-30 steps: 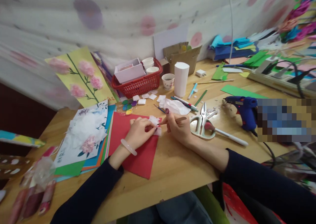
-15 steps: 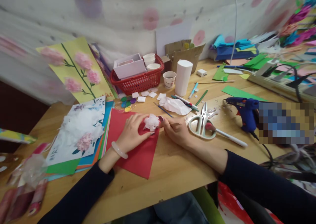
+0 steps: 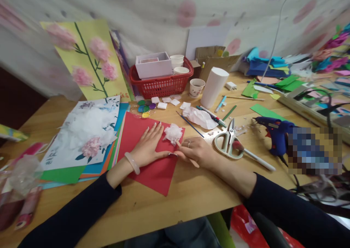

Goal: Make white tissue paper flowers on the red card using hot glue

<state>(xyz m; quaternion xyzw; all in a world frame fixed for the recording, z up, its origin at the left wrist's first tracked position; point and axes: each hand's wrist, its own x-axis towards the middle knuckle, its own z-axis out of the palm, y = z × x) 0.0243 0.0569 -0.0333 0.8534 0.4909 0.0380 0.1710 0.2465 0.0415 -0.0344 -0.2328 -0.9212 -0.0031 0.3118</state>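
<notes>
My left hand (image 3: 149,144) lies flat on a red sheet (image 3: 153,178), fingers spread, holding nothing. Just right of its fingers, a white crinkled paper flower (image 3: 173,133) rests at the sheet's upper right corner. My right hand (image 3: 195,151) grips a thin wooden stick (image 3: 193,162), whose tip touches the flower's lower edge. The thumb of my left hand reaches close to the right fingers. Scissors (image 3: 229,140) with pale handles lie right of my right hand, with a brush (image 3: 257,158) across them.
A red basket (image 3: 161,87) holds a box and paper cups. Behind my hands are a cup (image 3: 197,88), a white roll (image 3: 214,87) and crumpled tissue (image 3: 199,118). A blue glue gun (image 3: 275,129) lies right; a flower picture (image 3: 90,62) leans left.
My left hand has let go of the white flower and opened flat on the red sheet. The flower now rests on the sheet, and the stick in my right hand shows more clearly.
</notes>
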